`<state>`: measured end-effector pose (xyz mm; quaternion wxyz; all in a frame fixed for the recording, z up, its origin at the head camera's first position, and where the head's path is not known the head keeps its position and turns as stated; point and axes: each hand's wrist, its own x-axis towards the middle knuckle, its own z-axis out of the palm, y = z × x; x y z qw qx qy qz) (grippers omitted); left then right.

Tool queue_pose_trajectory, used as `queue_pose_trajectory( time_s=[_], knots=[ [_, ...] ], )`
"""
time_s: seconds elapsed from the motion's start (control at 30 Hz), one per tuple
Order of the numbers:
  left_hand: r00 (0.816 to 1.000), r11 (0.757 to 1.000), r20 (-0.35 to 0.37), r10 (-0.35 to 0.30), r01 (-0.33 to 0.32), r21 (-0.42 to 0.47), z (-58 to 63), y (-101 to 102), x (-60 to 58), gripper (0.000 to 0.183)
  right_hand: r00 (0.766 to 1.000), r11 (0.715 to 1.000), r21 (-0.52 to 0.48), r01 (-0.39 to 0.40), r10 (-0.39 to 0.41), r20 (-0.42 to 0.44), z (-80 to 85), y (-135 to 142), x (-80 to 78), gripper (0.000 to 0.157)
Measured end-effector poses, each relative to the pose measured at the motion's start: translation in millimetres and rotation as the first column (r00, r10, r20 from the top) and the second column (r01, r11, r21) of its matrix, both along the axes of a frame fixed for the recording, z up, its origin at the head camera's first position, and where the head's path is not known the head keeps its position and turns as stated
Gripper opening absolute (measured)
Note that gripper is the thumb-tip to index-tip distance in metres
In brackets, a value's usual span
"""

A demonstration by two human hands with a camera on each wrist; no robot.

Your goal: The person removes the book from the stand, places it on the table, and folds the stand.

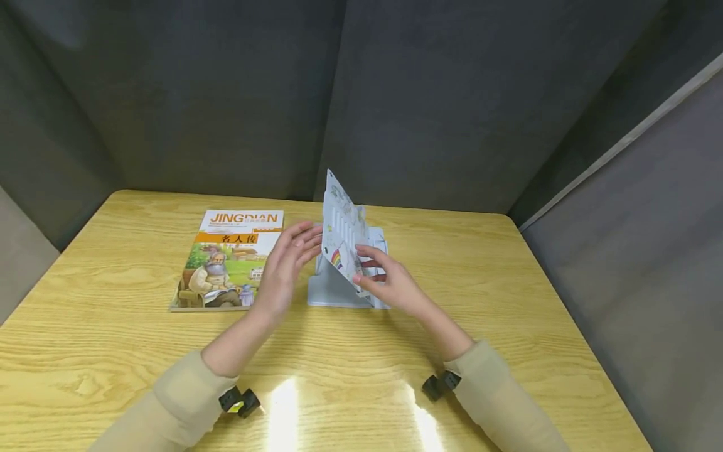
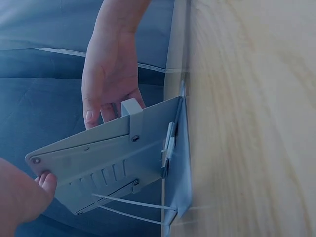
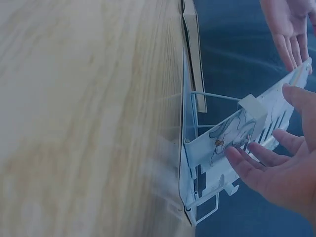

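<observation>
Adjusting the metal book stand (image 1: 346,220): both hands at the panel, neither gripping

Standing on the wooden tabletop (image 1: 480,282), the unit is just right of the illustrated "JINGDIAN" book (image 1: 217,260). Its printed panel (image 3: 276,106) is raised and leans left over the base plate (image 1: 336,293), with wire struts (image 2: 133,201) running between the two.

Your work appears to be setting the panel's angle. You would do well to move both ends of the panel together, so that it does not twist at the hinge. Hold the base plate flat to the wood and check that the struts sit evenly; whether they are locked cannot be told. Fingers are best held clear of the hinge.

Your left hand (image 1: 282,270) is open, fingers extended, with fingertips against the panel's upper left edge. Your right hand (image 1: 395,285) is open too, fingers loosely spread along the printed face on the near right side. How firmly those fingers press, if at all, cannot be confirmed.
</observation>
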<state>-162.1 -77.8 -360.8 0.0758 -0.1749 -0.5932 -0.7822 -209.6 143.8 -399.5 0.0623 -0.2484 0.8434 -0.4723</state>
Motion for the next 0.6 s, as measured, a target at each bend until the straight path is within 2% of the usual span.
queue_pose_trajectory(
  time_s=[0.17, 0.47, 0.6],
  knots=[
    [0.998, 0.997, -0.011, -0.059, 0.059, -0.051, 5.8, 3.1, -3.4, 0.040, 0.998, 1.000, 0.020, 0.019, -0.018, -0.055, 2.1, -2.4, 1.9, 0.063],
    [0.997, 0.985, -0.006, -0.075, 0.073, -0.155, 13.6, 18.4, -11.0, 0.039, 0.992, 0.998, -0.009, 0.070, -0.070, -0.100, 12.6, -2.6, 6.4, 0.066],
    [0.994, 0.978, -0.032, -0.100, 0.092, -0.188, 15.4, 25.7, -14.9, 0.040, 0.990, 0.996, -0.044, 0.077, -0.081, -0.112, 16.8, -0.9, 6.3, 0.066]
  ],
)
